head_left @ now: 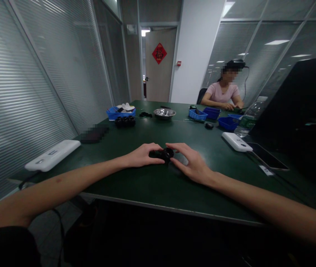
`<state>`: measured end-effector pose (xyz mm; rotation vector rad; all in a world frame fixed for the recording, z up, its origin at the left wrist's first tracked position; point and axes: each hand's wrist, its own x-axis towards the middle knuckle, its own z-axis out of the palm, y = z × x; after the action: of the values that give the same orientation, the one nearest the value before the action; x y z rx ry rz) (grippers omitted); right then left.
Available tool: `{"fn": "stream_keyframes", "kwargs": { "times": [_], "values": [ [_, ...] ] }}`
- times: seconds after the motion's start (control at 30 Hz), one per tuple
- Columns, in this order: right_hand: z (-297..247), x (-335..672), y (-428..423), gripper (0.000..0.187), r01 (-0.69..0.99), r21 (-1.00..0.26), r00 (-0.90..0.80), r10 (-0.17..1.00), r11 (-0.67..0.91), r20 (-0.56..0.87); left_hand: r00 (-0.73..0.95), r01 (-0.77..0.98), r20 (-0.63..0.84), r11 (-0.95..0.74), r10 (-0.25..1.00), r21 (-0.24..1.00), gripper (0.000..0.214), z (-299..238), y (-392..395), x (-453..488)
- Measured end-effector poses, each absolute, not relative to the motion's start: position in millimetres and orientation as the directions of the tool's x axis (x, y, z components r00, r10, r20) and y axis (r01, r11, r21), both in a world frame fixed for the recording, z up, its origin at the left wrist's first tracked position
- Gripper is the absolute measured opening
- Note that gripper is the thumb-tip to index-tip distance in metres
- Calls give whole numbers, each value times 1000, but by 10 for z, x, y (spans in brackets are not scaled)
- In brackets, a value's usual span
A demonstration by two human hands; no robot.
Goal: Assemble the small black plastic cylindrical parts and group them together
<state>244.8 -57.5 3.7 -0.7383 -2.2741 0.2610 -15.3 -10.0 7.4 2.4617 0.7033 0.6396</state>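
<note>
Basket (112,115) w/ wht & blk bits (127,106), bowl (164,116), L hand (143,155) gripping blk ring (165,155), R hand (193,162) alongside, grip unclear

Character 福 on a red diamond sign (159,53), on the door (160,81), green label (247,123) on a bottle (254,110) right of the door, too small to read
</note>
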Motion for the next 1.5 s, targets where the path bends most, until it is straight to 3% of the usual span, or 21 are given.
{"fn": "stream_keyframes", "kwargs": {
  "times": [0.2, 0.4, 0.63, 0.83, 1.0, 1.13, 1.23, 1.5],
  "values": [
    [11, 2392, -553, 50, 415, -370, -636, 556, 831, 536, 768, 313, 290, -730, 571, 608, 32, 60, -55, -137],
    [6, 2373, -523, 55, 454, -357, -633, 577, 817, 516, 759, 303, 256, -673, 599, 675, 59, 40, -77, -131],
    [10, 2329, -554, 64, 438, -312, -675, 537, 843, 506, 746, 279, 309, -698, 590, 660, 61, 102, -70, -130],
    [-23, 2355, -552, 73, 473, -331, -657, 577, 816, 484, 657, 474, 320, -703, 683, 530, 67, 74, 248, -394],
    [-9, 2368, -559, 67, 497, -324, -678, 593, 805, 434, 447, 713, 337, -557, 829, 426, 63, -5, 733, -857],
    [-26, 2378, -560, 61, 490, -318, -682, 584, 812, 440, 265, 920, 371, -348, 890, 179, 64, -22, 1070, -1313],
    [-49, 2387, -552, 58, 478, -309, -689, 569, 822, 449, 159, 974, 386, -207, 909, 87, 62, -29, 1216, -1596],
    [-71, 2402, -539, 51, 469, -317, -692, 566, 824, 448, 6, 998, 408, -31, 913, 54, 63, -64, 1290, -1870]
  ]
}}
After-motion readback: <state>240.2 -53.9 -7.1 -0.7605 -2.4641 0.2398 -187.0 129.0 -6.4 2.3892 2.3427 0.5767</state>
